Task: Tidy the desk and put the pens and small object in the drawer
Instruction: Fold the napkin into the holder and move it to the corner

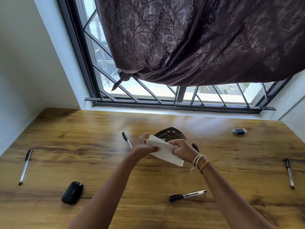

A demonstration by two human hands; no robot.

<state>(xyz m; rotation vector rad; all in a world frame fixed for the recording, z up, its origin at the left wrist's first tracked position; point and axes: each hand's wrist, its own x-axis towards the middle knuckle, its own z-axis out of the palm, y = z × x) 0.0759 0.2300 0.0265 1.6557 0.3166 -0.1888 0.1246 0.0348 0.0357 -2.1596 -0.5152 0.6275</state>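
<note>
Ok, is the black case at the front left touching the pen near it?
Apart. The head view shows bare wood between the black case and the pen lying to its left.

Both bare forearms reach forward and converge. The left hand (143, 145) and right hand (182, 148) meet, fingers (155, 148) curled and pinched closed on a folded white cloth (165, 152); string bracelets (200, 161) circle the right wrist.

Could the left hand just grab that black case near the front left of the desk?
Probably yes, but not yet: the left hand is holding the folded white cloth with the right hand. Only bare desk lies toward the black case.
</note>
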